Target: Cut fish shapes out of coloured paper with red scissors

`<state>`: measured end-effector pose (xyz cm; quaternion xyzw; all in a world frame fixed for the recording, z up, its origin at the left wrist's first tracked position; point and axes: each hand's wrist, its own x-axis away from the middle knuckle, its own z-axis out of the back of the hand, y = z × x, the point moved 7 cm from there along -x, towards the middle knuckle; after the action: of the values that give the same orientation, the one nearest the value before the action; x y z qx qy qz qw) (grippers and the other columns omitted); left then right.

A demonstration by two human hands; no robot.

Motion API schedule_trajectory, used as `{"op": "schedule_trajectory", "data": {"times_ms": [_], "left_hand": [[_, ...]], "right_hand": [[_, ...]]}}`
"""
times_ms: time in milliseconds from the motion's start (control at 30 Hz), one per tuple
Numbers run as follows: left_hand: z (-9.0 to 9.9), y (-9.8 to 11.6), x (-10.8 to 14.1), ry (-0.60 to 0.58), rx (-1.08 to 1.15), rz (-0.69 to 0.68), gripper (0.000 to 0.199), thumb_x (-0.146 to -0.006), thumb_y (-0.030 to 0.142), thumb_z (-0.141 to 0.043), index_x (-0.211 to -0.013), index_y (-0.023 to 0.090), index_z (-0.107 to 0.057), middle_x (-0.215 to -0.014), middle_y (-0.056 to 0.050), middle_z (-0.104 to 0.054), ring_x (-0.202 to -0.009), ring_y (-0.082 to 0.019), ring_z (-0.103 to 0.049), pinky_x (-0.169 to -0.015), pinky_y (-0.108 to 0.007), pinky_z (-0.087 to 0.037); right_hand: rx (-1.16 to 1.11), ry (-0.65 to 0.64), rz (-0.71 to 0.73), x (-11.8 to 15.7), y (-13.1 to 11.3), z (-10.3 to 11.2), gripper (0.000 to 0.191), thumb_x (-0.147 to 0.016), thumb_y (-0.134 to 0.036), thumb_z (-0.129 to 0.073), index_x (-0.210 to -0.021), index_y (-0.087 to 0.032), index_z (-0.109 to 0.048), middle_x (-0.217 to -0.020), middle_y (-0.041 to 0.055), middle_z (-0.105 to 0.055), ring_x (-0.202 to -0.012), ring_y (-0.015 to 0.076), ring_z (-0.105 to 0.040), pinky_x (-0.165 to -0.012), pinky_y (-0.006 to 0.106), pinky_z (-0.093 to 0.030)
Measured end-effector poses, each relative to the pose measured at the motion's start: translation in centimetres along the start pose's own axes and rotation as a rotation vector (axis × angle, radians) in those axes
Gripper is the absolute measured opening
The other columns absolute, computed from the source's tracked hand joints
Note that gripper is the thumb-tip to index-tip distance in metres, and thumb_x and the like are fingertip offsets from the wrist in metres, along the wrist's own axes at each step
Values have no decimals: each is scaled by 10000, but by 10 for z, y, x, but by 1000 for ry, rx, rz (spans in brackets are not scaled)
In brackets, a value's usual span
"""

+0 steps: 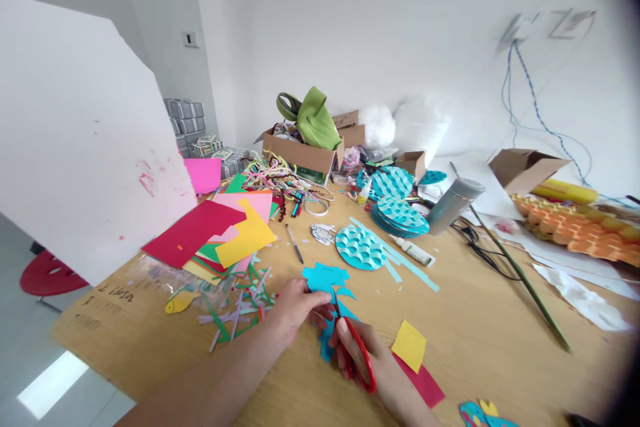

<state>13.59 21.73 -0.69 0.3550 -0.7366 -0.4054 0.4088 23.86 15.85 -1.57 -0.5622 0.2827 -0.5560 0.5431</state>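
My left hand (297, 307) pinches a piece of blue paper (323, 297) above the table. Red-handled scissors (361, 353) are in my right hand (367, 345), their blades reaching up to the blue paper's edge beside my left fingertips. More blue paper scraps (327, 341) lie beneath and around both hands. Just beyond my hands is a round disc (359, 247) with a teal scale pattern, next to a small grey cut-out drawing (323, 233). A pen (295, 244) lies to the left of it.
Coloured paper sheets (190, 230) and thin strips are spread at left. A grey bottle (453, 207) stands beside stacked teal discs (399, 217). A glue bottle (413, 251) lies near teal strips. A green stick (525, 280) lies at right, and yellow paper (409, 345) nearby.
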Motion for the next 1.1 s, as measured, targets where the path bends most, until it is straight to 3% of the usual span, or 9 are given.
{"op": "schedule_trajectory", "data": {"times_ms": [1100], "left_hand": [[-1,-6,-2,-22,68,13,260,-597,331,-694,-721,105,-655,-695,-78,-671,-584,-155,-591,-508,-254,-433]], "right_hand": [[79,69,32,-2,-2,3,566,-813,-696,-372,-674,-163,-505,-434,-48,-456,-374,77,-410,-400,198,-298]]}}
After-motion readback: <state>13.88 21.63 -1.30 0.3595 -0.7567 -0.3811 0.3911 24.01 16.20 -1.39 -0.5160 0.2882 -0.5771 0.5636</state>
